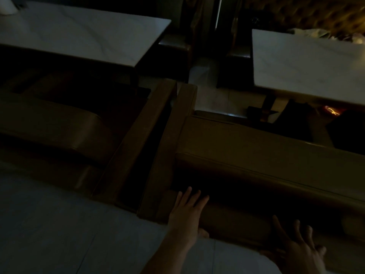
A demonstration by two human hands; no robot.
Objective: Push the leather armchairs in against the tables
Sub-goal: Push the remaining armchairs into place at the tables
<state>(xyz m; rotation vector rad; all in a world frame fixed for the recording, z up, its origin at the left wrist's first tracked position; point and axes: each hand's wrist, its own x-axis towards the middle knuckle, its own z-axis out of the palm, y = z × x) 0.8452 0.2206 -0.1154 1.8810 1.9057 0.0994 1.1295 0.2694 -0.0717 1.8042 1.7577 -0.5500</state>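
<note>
The room is dim. Two brown leather armchairs stand side by side, seen from behind. The right armchair (pixel 256 155) faces the right white-topped table (pixel 308 68). The left armchair (pixel 59 127) faces the left white-topped table (pixel 79 32), its seat partly under the tabletop. My left hand (pixel 187 210) lies flat with fingers spread against the back of the right armchair, near its left corner. My right hand (pixel 298 246) is spread on the same back, lower and further right.
Pale tiled floor (pixel 59 224) lies behind the chairs. More dark armchairs (pixel 173 48) stand at the far side of the tables. A narrow gap separates the two near chairs. Clutter (pixel 316 34) sits on the right table's far edge.
</note>
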